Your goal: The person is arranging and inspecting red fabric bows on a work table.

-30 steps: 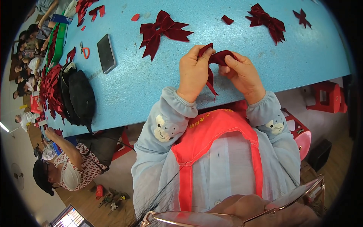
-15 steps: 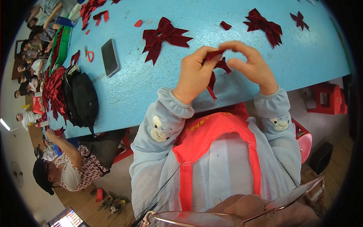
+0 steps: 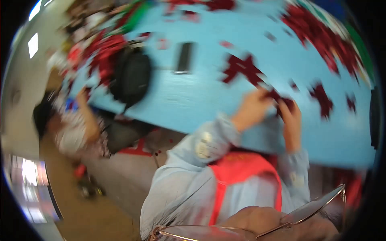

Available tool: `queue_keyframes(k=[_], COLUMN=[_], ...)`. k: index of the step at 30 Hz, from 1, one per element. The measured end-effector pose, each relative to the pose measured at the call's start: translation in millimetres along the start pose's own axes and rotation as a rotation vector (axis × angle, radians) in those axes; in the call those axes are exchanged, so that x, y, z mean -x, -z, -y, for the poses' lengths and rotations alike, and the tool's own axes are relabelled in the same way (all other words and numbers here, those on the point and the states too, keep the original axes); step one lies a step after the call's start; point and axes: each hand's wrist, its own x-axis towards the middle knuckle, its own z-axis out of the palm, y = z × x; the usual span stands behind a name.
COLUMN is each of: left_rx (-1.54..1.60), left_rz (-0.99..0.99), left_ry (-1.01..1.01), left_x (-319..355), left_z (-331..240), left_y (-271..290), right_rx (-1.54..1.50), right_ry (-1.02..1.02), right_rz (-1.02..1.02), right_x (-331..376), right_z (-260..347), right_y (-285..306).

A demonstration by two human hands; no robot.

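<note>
Both hands, left hand point(image 3: 252, 109) and right hand point(image 3: 290, 116), pinch a dark red ribbon piece point(image 3: 277, 98) between them, fingers closed on it, above the blue worktop point(image 3: 201, 96). Motion blur hides finger detail. Finished dark red bow point(image 3: 243, 68) lies just beyond; black phone point(image 3: 185, 57) well apart.

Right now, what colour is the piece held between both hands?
Dark red ribbon piece, blurred, head view, on a light blue table.

Dark red bow point(image 3: 280, 99), light blue table point(image 3: 201, 96)
</note>
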Motion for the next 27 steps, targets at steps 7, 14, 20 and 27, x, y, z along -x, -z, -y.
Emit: queue_keyframes(k=[7,14,20,27], left_rx=[-0.335,-0.240,0.191,-0.108], left_rz=[0.171,0.118,0.179,0.082], left_ry=[-0.025,0.024,0.341,-0.061], left_x=[62,62,61,74], left_z=[-48,-30,-28,-29], left_y=[38,46,47,38], right_rx=[0.056,0.028,-0.241,-0.371], right_ry=[0.123,0.171,0.141,0.093], right_rz=[0.189,0.165,0.094,0.065], right_x=[66,61,54,45], right_z=[7,0,-9,-23], right_y=[-27,-37,-33,-22])
